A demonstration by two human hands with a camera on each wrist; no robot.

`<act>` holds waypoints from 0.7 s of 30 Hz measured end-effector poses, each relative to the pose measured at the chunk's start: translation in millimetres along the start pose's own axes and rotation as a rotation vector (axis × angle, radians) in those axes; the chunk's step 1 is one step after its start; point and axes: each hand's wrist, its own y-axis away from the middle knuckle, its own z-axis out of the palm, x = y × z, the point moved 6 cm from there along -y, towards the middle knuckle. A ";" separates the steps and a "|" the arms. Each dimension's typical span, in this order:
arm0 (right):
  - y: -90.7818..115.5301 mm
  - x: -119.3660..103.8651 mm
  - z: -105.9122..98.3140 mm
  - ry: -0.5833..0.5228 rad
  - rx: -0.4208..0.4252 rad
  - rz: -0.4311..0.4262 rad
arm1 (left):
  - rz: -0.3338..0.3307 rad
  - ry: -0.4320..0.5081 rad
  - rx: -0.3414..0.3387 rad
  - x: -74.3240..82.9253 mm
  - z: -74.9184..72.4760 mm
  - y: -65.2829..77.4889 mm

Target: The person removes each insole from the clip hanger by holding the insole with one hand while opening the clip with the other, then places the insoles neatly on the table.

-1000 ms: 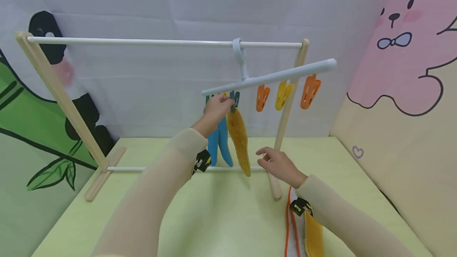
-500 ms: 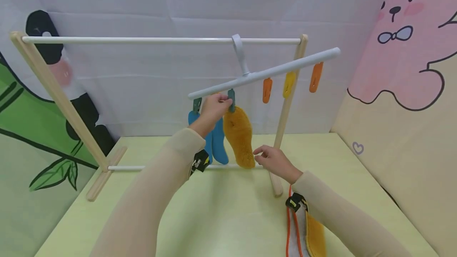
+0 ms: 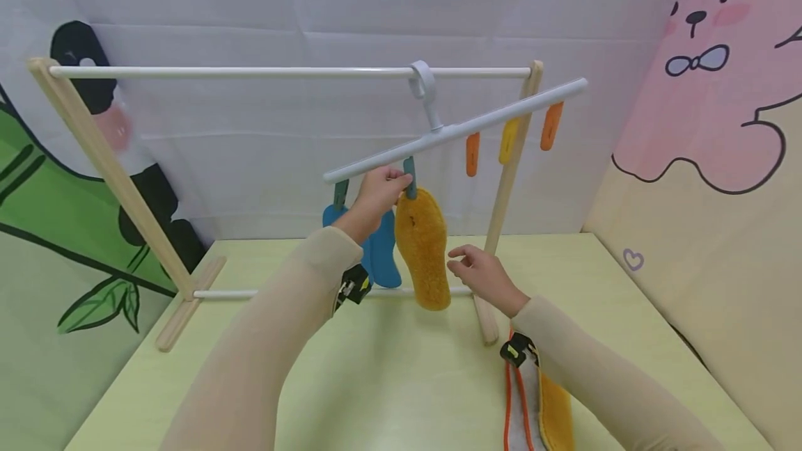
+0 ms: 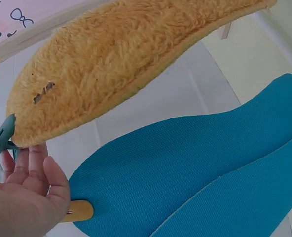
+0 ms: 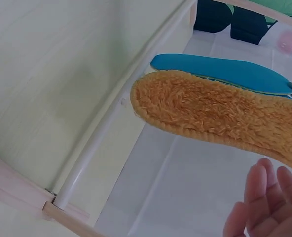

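A fuzzy orange-brown insole (image 3: 422, 249) hangs from a teal clothes clip (image 3: 410, 178) on a white hanger (image 3: 495, 119). My left hand (image 3: 379, 195) pinches that clip at the insole's top. In the left wrist view, the teal clip (image 4: 6, 132) sits between the thumb and fingers of my left hand (image 4: 30, 190). Two blue insoles (image 3: 383, 249) hang behind the left hand, partly hidden. My right hand (image 3: 487, 278) hovers just right of the fuzzy insole, apart from it. The right wrist view shows the right hand (image 5: 272, 205) with its fingers loosely extended, holding nothing.
The hanger hooks over the top white bar (image 3: 263, 72) of a wooden rack (image 3: 115, 179), its right end tilted up. Orange clips (image 3: 473, 154) and a yellow clip (image 3: 509, 140) hang there. A grey insole with orange edging (image 3: 520, 409) and another fuzzy insole (image 3: 556, 413) lie at front right.
The hanger has swivelled and tilted, its left end lower and nearer me, its right end higher. The fuzzy insole has turned from edge-on to facing me. My right hand has barely moved.
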 end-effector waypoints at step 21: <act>-6.8 -14.6 13.6 -0.084 0.001 -0.008 | -0.024 -0.009 -0.037 1.9 -4.0 12.7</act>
